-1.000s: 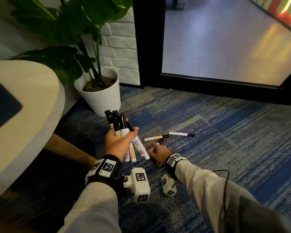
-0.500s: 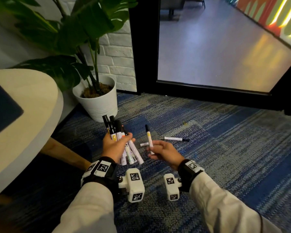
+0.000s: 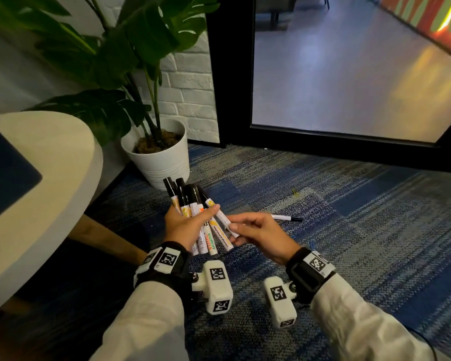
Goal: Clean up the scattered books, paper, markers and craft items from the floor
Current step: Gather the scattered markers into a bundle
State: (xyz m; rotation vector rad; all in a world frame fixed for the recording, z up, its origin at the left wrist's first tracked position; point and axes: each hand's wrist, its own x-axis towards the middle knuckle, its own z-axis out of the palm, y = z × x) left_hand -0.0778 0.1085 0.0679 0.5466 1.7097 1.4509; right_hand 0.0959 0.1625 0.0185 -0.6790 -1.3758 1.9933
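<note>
**Desk:** What do the hands hold?

**Photographer:** The person's left hand (image 3: 185, 227) grips a fanned bundle of markers (image 3: 190, 201), fingers curled round the white barrels and thumb laid across the front. The black caps point up and away, towards the pot (image 3: 162, 168).

**Desk:** And the other hand?

**Photographer:** The right hand (image 3: 263, 234) comes in from the right. Its thumb and forefinger pinch the lower end of the outer marker (image 3: 222, 219), which lies against the rest of the bundle. The remaining fingers are loosely bent.

**Desk:** Where does this happen?

**Photographer:** Both hands are above a blue and grey carpet (image 3: 349, 230), between a pale, round-edged tabletop (image 3: 57, 157) on the left and a black-framed glass door (image 3: 229, 74) at the back. Both wrists carry black bands with white tagged blocks (image 3: 218, 287).

**Desk:** Is anything left on the floor?

**Photographer:** One loose marker (image 3: 288, 218) lies flat on the carpet just beyond the right hand, its black cap pointing right. A small yellow item (image 3: 295, 192) sits farther back, too small to identify.

**Desk:** Background?

**Photographer:** A large-leafed plant (image 3: 130, 48) stands in the white pot against a white brick wall (image 3: 190, 100), near the corner of the door frame.
</note>
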